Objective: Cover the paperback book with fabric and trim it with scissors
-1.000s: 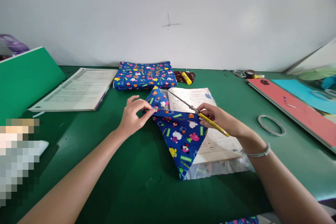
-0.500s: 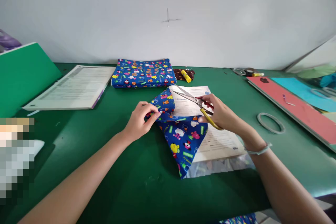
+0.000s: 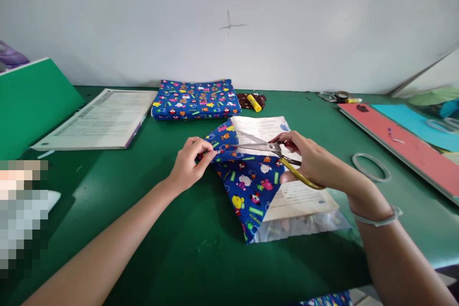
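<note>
A blue cartoon-print fabric [image 3: 247, 189] lies partly over the left side of a printed booklet [image 3: 304, 198]. My left hand [image 3: 191, 160] pinches the fabric's raised fold at its left end, thumb against forefinger. In my right hand [image 3: 304, 158] are scissors [image 3: 261, 146] with yellowish handles, their blades parted and pointing left. The blades are over the fabric just right of my left fingertips; whether they touch it I cannot tell. A pale, see-through sheet [image 3: 301, 227] sticks out below the booklet's near edge.
Behind lies a folded stack of the same blue fabric [image 3: 195, 100], with a yellow glue stick [image 3: 254, 103] beside it. An open book [image 3: 100, 122] rests at left. On the right are a roll of clear tape [image 3: 371, 167] and a red board [image 3: 398, 146].
My right hand has shifted slightly right and down, turning the scissors so their blades now lie nearly level above the fold. My left hand keeps its pinch, almost unmoved.
</note>
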Demonstrator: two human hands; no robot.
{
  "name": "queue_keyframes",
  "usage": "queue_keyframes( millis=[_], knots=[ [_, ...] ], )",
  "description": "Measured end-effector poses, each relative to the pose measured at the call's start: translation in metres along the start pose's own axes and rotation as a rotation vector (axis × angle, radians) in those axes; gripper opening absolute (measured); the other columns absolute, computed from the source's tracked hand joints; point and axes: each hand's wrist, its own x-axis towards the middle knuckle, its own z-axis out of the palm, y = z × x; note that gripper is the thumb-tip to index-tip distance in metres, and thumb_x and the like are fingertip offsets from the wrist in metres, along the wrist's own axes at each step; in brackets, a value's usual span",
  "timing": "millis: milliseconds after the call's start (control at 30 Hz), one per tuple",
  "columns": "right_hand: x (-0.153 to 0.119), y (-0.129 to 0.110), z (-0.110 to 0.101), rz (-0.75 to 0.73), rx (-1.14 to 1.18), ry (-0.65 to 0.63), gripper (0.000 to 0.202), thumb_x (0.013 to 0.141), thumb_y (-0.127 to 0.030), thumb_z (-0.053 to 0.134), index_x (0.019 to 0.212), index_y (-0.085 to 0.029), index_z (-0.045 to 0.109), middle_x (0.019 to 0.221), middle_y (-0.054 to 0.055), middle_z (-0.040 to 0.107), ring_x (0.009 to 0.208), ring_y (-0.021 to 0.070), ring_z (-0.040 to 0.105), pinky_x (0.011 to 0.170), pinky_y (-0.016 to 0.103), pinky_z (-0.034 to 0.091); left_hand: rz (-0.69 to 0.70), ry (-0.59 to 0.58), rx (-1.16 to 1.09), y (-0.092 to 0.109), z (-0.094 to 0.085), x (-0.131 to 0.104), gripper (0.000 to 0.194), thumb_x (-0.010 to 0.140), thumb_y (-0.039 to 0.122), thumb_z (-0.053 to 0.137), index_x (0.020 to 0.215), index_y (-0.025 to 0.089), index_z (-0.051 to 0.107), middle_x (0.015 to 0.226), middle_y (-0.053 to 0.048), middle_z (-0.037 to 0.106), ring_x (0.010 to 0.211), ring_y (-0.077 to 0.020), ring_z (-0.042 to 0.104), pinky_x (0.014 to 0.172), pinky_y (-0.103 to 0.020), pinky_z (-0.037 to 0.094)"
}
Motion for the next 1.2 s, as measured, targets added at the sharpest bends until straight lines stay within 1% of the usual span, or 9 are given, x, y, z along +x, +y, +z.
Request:
queue_keyframes(
  millis=[67,167,267,433,533,667,900,1067,1200],
  knots=[
    [-0.0027,0.0,-0.0038,0.01,-0.025,-0.028,0.072,0.063,-0.066,0.071,0.118,-0.025,0.052,0.099,0.007,0.061,0.083,0.0231,0.056,0.07,0.033,0.044,0.006,0.002,0.006,0.0,-0.0004,0.0,0.013,0.091,0.03,0.052,0.082,0.021,0.055,0.08,-0.002,0.061,0.08,-0.0154,0.059,0.068,-0.026,0.048],
    [-0.0034,-0.002,-0.0062,0.026,-0.037,-0.066,0.066,0.064,-0.064,0.07,0.114,-0.025,0.054,0.095,0.006,0.063,0.076,0.0213,0.056,0.063,0.03,0.042,0.011,0.006,0.016,-0.0001,-0.0006,0.0,0.013,0.091,0.03,0.051,0.082,0.021,0.055,0.08,-0.002,0.061,0.08,-0.0153,0.059,0.067,-0.026,0.048],
    [-0.0018,-0.0028,-0.0045,0.036,-0.052,-0.082,0.062,0.065,-0.063,0.069,0.111,-0.025,0.055,0.092,0.005,0.064,0.072,0.0198,0.056,0.06,0.029,0.04,0.015,0.013,0.025,0.0001,-0.0003,-0.0002,0.014,0.09,0.03,0.052,0.081,0.021,0.055,0.079,-0.002,0.061,0.079,-0.0153,0.059,0.065,-0.025,0.048],
    [-0.0011,-0.0036,-0.0005,0.085,-0.09,-0.126,0.063,0.063,-0.067,0.07,0.107,-0.025,0.054,0.083,0.002,0.064,0.067,0.0185,0.056,0.056,0.028,0.038,0.023,0.018,0.038,0.0,-0.0002,-0.0009,0.013,0.09,0.029,0.052,0.081,0.021,0.055,0.079,-0.002,0.061,0.084,-0.0164,0.059,0.066,-0.025,0.047],
    [-0.0018,-0.0066,0.0003,0.073,-0.095,-0.128,0.064,0.061,-0.068,0.07,0.105,-0.024,0.055,0.08,0.002,0.064,0.065,0.0178,0.055,0.054,0.028,0.037,0.045,0.026,0.046,-0.001,0.0003,-0.0015,0.012,0.091,0.028,0.053,0.081,0.021,0.055,0.077,-0.002,0.061,0.087,-0.0175,0.058,0.068,-0.025,0.047],
    [-0.0025,-0.009,0.0016,0.043,-0.091,-0.119,0.064,0.062,-0.068,0.069,0.106,-0.024,0.056,0.08,0.003,0.065,0.065,0.0181,0.055,0.054,0.028,0.037,0.068,0.043,0.047,-0.0016,0.0009,-0.0022,0.011,0.091,0.027,0.054,0.082,0.021,0.055,0.077,-0.002,0.061,0.088,-0.0176,0.057,0.068,-0.026,0.047],
    [-0.0025,-0.0074,0.002,0.064,-0.111,-0.142,0.059,0.064,-0.066,0.07,0.104,-0.025,0.055,0.078,0.003,0.064,0.065,0.0184,0.055,0.053,0.028,0.036,0.067,0.047,0.048,-0.001,0.0004,-0.0019,0.01,0.09,0.027,0.053,0.082,0.022,0.055,0.077,-0.002,0.061,0.089,-0.0183,0.057,0.069,-0.027,0.048],
    [-0.0024,-0.0076,0.001,0.062,-0.104,-0.113,0.062,0.062,-0.069,0.069,0.104,-0.025,0.057,0.075,0.001,0.063,0.061,0.0166,0.054,0.052,0.027,0.036,0.046,0.039,0.056,-0.0008,0.0004,-0.0022,0.012,0.09,0.029,0.053,0.082,0.022,0.056,0.077,-0.003,0.061,0.089,-0.0184,0.057,0.068,-0.027,0.048],
    [-0.0024,-0.0062,0.0009,0.059,-0.106,-0.109,0.063,0.064,-0.071,0.066,0.106,-0.025,0.057,0.077,0.001,0.063,0.061,0.0162,0.054,0.052,0.027,0.036,0.056,0.048,0.045,-0.0014,0.0001,-0.0026,0.01,0.09,0.027,0.054,0.081,0.022,0.056,0.076,-0.002,0.061,0.089,-0.0182,0.057,0.068,-0.026,0.048]
  ],
)
